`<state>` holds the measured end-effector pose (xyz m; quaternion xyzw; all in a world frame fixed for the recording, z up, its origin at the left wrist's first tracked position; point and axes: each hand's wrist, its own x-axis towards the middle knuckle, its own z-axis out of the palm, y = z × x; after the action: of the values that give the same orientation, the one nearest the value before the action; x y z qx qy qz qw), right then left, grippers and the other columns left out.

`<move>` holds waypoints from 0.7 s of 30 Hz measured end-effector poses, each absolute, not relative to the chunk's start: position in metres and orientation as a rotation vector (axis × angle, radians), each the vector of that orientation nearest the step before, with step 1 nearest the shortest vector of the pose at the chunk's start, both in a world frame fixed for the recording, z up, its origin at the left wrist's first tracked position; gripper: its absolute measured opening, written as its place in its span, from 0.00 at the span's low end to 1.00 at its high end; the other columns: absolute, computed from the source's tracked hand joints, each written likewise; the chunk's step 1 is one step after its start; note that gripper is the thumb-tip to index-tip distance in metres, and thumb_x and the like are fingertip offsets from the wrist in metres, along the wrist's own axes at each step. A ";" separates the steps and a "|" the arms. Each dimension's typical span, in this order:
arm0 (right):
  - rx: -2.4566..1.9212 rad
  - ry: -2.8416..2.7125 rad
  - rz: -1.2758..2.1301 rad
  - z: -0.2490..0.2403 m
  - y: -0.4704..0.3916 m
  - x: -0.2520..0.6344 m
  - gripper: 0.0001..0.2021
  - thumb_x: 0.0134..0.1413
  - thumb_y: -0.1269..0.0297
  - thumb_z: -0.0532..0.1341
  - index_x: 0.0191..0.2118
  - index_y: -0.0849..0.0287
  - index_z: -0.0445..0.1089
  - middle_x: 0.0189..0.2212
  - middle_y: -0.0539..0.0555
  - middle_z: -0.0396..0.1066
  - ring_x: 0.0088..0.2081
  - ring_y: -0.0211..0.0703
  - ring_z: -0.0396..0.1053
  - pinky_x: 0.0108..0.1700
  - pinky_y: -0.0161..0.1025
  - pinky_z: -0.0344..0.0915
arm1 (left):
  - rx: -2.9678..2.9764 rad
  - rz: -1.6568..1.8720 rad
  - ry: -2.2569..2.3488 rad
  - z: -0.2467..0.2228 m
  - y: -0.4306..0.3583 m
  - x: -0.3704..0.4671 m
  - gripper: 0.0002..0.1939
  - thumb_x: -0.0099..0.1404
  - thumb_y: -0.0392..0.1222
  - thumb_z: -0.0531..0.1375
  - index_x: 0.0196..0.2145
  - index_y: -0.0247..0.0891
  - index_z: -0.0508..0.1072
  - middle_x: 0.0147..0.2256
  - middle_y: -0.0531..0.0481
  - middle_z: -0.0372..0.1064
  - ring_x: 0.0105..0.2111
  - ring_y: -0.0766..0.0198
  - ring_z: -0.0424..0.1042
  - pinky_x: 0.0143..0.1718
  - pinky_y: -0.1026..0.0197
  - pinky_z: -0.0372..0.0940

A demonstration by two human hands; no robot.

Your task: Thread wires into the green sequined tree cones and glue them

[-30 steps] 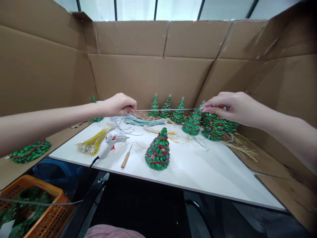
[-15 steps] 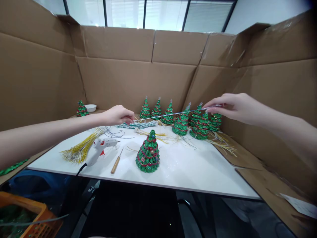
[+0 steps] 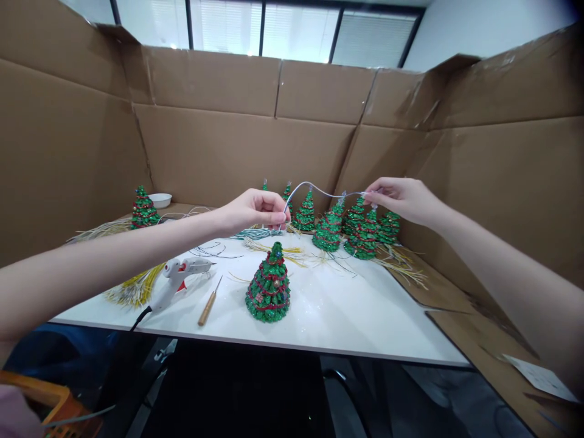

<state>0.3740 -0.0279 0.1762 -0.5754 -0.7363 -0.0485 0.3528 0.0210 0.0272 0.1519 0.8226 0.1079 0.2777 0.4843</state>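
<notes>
A thin whitish cord (image 3: 308, 183) arcs through the air between my two hands, above the back of the table. My left hand (image 3: 261, 210) pinches one end, fingers closed. At the other end my right hand (image 3: 401, 196) is closed in a pinch, its fingertips in front of the decorated trees at the back right. Below and between the hands, a small green Christmas tree (image 3: 269, 286) with red garland stands upright near the table's front edge. An awl (image 3: 208, 308) with a wooden handle and a white glue gun (image 3: 179, 277) lie to its left.
Several green trees (image 3: 327, 231) stand along the back right. Bundles of yellow and white strands (image 3: 137, 286) and teal strands (image 3: 249, 233) lie on the white table (image 3: 347, 316). Cardboard walls (image 3: 237, 143) surround it. An orange basket (image 3: 41, 389) is at lower left.
My left hand has moved right and up, closer to my right hand. The cord was stretched straight and now bows upward in a slack curve. The view has shifted slightly.
</notes>
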 end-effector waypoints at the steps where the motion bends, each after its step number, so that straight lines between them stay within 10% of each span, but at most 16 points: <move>1: -1.511 -1.869 -0.074 0.176 -0.027 0.372 0.19 0.49 0.43 0.62 0.31 0.56 0.73 0.27 0.54 0.75 0.28 0.43 0.70 0.33 0.42 0.66 | 1.977 0.662 0.248 0.150 0.029 0.023 0.01 0.61 0.34 0.61 0.32 0.34 0.71 0.29 0.50 0.74 0.28 0.71 0.70 0.34 0.65 0.67; 21: -1.398 -1.740 0.129 0.167 -0.026 0.349 0.15 0.51 0.47 0.63 0.33 0.54 0.68 0.29 0.56 0.75 0.34 0.48 0.75 0.43 0.50 0.72 | 2.094 0.624 0.325 0.143 0.039 0.016 0.03 0.66 0.39 0.56 0.36 0.38 0.63 0.34 0.46 0.78 0.32 0.68 0.76 0.36 0.63 0.70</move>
<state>0.3487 -0.0261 0.1672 -0.5623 -0.6998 0.0520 0.4375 0.0160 0.0391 0.1428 0.8468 0.1315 0.2524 0.4494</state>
